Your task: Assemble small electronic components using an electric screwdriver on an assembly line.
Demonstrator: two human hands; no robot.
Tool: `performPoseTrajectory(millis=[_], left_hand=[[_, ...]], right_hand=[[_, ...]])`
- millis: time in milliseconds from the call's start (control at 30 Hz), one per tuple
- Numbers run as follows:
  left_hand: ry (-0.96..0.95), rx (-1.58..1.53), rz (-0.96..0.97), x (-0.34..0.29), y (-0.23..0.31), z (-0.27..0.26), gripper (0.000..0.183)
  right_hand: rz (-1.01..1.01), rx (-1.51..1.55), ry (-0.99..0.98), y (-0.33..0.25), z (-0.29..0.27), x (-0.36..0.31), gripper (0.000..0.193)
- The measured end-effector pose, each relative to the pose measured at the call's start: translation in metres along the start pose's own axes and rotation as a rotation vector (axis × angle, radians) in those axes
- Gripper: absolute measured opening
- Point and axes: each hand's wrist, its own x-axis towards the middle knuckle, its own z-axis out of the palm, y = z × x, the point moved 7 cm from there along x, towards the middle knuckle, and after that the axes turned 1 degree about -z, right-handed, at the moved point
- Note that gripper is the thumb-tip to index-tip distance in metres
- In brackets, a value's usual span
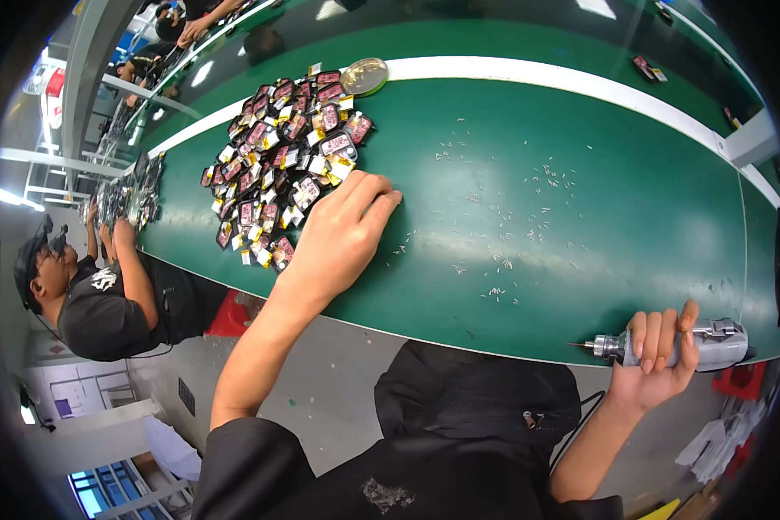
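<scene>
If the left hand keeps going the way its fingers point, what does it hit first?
The left hand points up and right over the green table. The pile of small parts sits beside it, left of that line. Ahead looks free except scattered white bits.

A long green desk (pixel 581 217) with a white stripe along its far edge (pixel 529 74) spans the room. Grey floor (pixel 338 381) lies beneath; a ceiling light (pixel 4 196) glows at left.

One head-worn fisheye view looks steeply down, close over the green worktable (pixel 581 217), its edges bending.
</scene>
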Motion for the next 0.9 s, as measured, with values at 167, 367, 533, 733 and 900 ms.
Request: performPoseTrajectory(millis=[167,367,533,733,900], left_hand=[[0.026,-0.102,-0.086,0.003,0.002,-0.002,0.018],[0.066,-0.558,-0.204,-0.002,0.043,-0.008,0.008],[0.097,-1.168,-0.311,-0.007,0.104,0.012,0.008],[0.091,-1.614,-0.464,-0.010,0.136,0.037,0.007],[0.037,-1.903,-0.506,-0.014,0.146,0.047,0.016]], right_hand=[[0.009,-0.007,-0.033,0.000,0.000,-0.003,0.010],[0.000,-0.025,-0.016,-0.001,0.003,-0.001,0.008],[-0.014,0.065,-0.018,0.000,0.032,0.002,0.006],[-0.057,0.248,-0.049,-0.005,0.065,-0.004,0.009],[-0.083,0.237,-0.028,-0.006,0.066,-0.006,0.007]])
